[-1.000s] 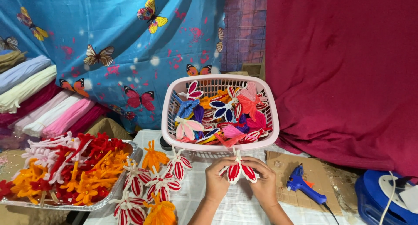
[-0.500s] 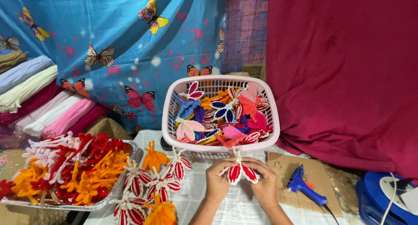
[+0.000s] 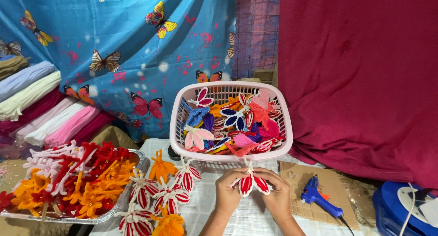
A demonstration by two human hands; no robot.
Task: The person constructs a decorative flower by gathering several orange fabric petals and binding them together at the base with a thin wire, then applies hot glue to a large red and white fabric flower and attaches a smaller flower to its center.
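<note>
Over at nine o'clock, stacked rolls of fuzzy stems (image 3: 41,110) in cream, pale blue, pink and maroon lie against a blue butterfly-print curtain (image 3: 123,39). Just below them, at about eight o'clock, a foil tray (image 3: 135,183) is heaped with red, orange and white fuzzy-wire pieces.

Moving in toward seven o'clock, a cluster of finished red-and-white butterflies (image 3: 169,195) sits on the white cloth (image 3: 248,220), with orange tufts (image 3: 163,168) tucked among them.

At six o'clock, the action: the left hand (image 3: 226,190) and the right hand (image 3: 277,195) meet over the cloth, fingers pinched in from both sides on a single red-and-white butterfly (image 3: 250,183). The left holds its left wing edge, the right its right wing, and a thin white stem sticks up from the top of it. The piece sits just in front of the basket's near rim.

At twelve o'clock from the hands, a pink plastic basket (image 3: 182,126) brims with finished butterflies in pink, blue, purple, orange and red.

On to four o'clock: a blue glue gun (image 3: 319,199) rests on a sheet of cardboard (image 3: 296,176), well apart from the right hand. A blue round container (image 3: 392,211) sits at the corner, and a deep red curtain (image 3: 360,67) fills the right side.
</note>
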